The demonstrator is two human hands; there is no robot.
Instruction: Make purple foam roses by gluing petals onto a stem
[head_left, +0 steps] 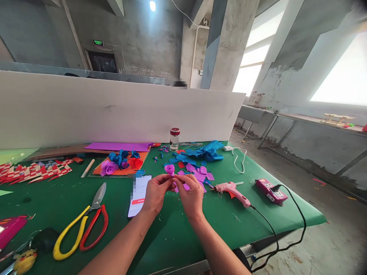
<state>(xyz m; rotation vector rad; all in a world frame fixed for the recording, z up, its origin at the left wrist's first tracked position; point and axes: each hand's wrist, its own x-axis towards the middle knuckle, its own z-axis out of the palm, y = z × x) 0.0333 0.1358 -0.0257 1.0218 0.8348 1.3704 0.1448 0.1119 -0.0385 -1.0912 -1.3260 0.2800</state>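
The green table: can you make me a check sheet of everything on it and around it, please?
Surface: green table, tiny bits scattered on it.
Things in use: purple flower; glue gun lying to the right.
Clutter: purple scraps, blue paper, scissors, phone.
Hands: left hand and right hand pinch the flower's base.
Cables: black cord from the glue gun; white cable behind it.
Surroundings: white board behind; bright windows at right.

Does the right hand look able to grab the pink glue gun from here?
Probably yes: the pink glue gun lies close beside the right hand with nothing upright between, though that hand is busy at the purple paper flower.
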